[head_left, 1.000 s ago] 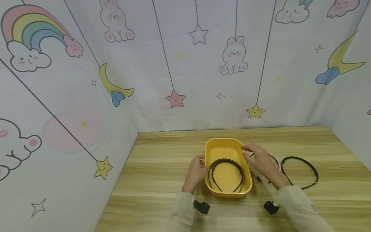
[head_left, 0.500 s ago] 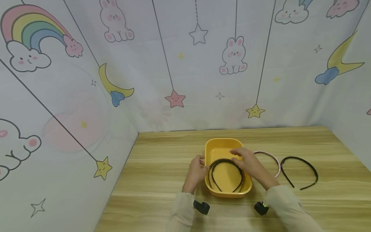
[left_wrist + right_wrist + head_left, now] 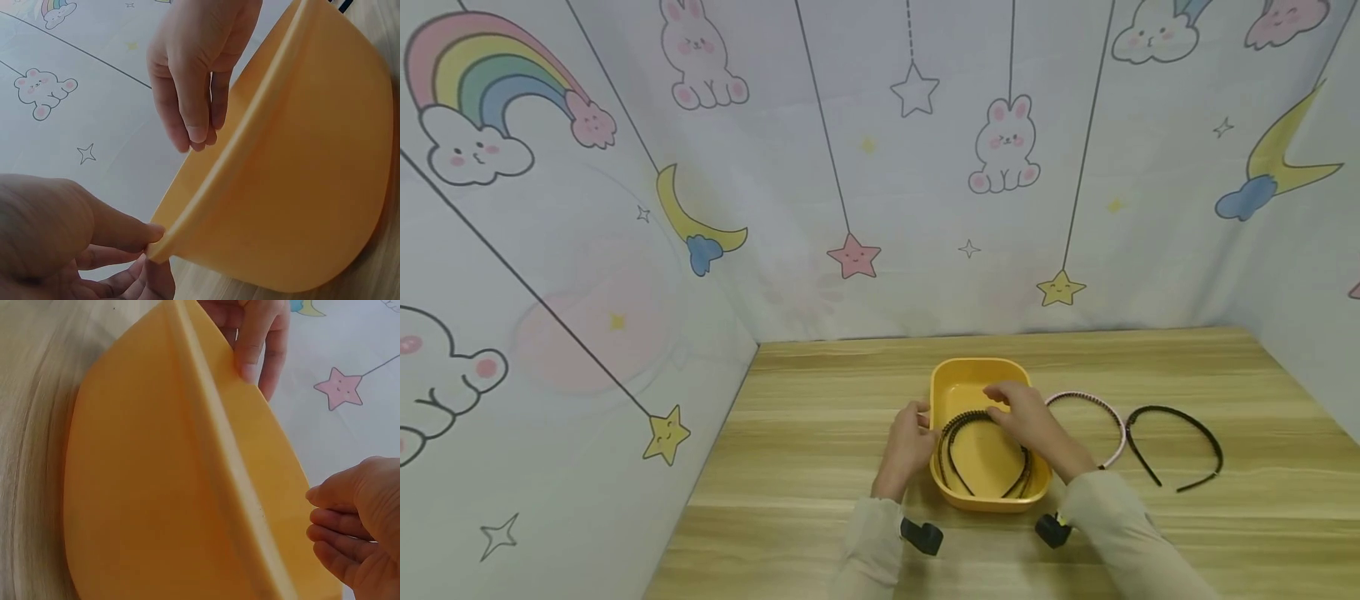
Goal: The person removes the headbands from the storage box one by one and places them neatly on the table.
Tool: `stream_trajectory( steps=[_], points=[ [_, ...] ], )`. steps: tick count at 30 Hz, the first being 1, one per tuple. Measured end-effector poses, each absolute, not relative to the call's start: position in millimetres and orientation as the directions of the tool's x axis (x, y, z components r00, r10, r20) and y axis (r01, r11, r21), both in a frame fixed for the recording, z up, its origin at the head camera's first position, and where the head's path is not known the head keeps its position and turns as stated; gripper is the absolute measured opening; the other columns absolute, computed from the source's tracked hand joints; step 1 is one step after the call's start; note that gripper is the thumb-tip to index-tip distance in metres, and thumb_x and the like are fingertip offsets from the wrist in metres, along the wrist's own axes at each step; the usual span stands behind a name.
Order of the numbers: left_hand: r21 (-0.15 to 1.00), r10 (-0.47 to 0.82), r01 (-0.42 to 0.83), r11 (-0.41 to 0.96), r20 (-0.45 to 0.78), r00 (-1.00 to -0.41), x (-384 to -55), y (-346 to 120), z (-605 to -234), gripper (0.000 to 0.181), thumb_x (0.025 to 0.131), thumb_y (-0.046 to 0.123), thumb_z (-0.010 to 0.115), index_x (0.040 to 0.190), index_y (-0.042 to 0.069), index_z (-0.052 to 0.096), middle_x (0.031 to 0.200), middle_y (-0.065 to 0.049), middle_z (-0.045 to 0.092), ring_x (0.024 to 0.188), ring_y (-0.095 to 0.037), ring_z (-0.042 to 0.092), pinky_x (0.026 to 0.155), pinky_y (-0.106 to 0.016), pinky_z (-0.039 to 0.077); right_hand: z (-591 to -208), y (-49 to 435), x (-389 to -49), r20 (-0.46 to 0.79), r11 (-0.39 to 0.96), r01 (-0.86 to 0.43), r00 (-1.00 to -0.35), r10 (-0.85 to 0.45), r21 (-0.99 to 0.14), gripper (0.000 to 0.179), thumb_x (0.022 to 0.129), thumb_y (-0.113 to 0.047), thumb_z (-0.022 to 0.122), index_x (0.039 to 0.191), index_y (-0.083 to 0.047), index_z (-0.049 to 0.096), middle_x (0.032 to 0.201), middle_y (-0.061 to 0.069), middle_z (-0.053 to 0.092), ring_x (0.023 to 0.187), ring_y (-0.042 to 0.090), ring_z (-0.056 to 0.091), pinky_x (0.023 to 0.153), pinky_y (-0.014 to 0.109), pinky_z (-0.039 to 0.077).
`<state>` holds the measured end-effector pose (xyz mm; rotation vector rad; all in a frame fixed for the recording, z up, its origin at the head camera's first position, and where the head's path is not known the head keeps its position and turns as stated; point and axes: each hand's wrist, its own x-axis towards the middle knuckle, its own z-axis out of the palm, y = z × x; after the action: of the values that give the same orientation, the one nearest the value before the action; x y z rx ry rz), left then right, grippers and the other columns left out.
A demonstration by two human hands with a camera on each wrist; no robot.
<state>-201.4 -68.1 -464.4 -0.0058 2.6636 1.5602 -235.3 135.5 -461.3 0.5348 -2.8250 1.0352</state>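
A yellow plastic basin (image 3: 992,504) stands on the table, with dark headbands (image 3: 967,416) lying inside it, at least one ridged. My left hand (image 3: 910,446) grips the basin's left rim, its thumb on the edge and fingers outside, as the left wrist view shows. Over the basin's interior hovers my right hand (image 3: 1030,421), fingers loosely bent and pointing down, near the top of the headbands' arc. Nothing shows between its fingers in the right wrist view. Both wrist views hide the headbands behind the basin's wall (image 3: 144,475).
To the right of the basin lie a pink headband (image 3: 1078,395) with dark teeth and a black headband (image 3: 1165,407), side by side. Patterned white cloth (image 3: 895,300) walls off the table's back and left.
My right hand has moved left from the basin's right rim to over the headbands inside, uncovering more of the pink headband. The left hand and the basin have stayed put.
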Motion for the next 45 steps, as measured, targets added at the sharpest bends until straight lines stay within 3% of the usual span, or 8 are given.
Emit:
stream_trajectory(
  steps=[26, 45],
  points=[
    [0.876, 0.022, -0.009, 0.481, -0.022, -1.0, -200, -68, -464, 0.04, 0.086, -0.002, 0.064, 0.124, -0.005, 0.053, 0.099, -0.017, 0.059, 0.088, -0.024, 0.063, 0.071, -0.032, 0.054, -469, 123, -257, 0.108, 0.709, -0.26, -0.961, -0.253, -0.656, 0.028, 0.088, -0.006, 0.062, 0.112, 0.009, 0.063, 0.108, 0.023, 0.066, 0.1, 0.037, 0.062, 0.088, 0.048, 0.05],
    [0.883, 0.019, -0.019, 0.47, -0.032, -0.999, -200, -68, -463, 0.04, 0.086, -0.002, 0.064, 0.124, -0.005, 0.052, 0.101, -0.019, 0.059, 0.087, -0.023, 0.062, 0.069, -0.031, 0.054, -483, 122, -260, 0.035, 0.69, -0.22, -0.962, -0.271, -0.689, 0.022, 0.083, 0.002, 0.063, 0.104, 0.007, 0.065, 0.096, 0.017, 0.068, 0.09, 0.03, 0.063, 0.079, 0.042, 0.053]
  ],
)
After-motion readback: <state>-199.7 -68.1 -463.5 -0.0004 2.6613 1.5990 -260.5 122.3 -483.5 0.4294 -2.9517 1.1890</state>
